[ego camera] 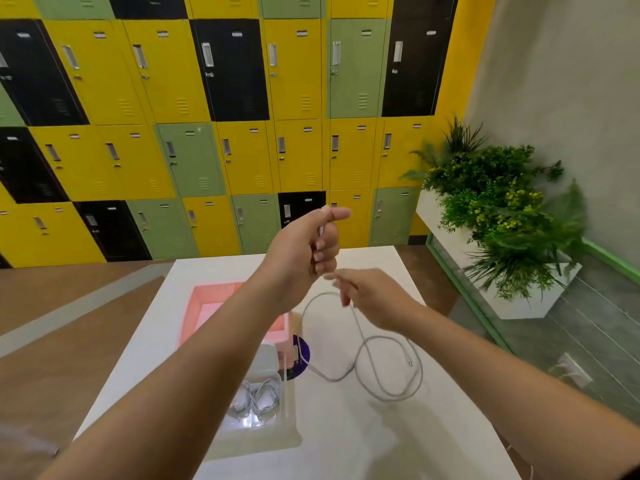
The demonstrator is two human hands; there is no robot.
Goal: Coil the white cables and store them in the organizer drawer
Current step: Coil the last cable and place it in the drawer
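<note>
My left hand is raised above the white table, its fingers closed on one end of a white cable. The cable hangs down in loose loops that reach the tabletop. My right hand is just below and to the right of the left, pinching the cable between fingertips. A clear organizer drawer sits pulled out at the table's near left, with several coiled white cables inside.
A pink open bin stands behind the drawer, partly hidden by my left forearm. A purple disc lies beside it. Coloured lockers fill the wall beyond. A white planter with green plants stands to the right.
</note>
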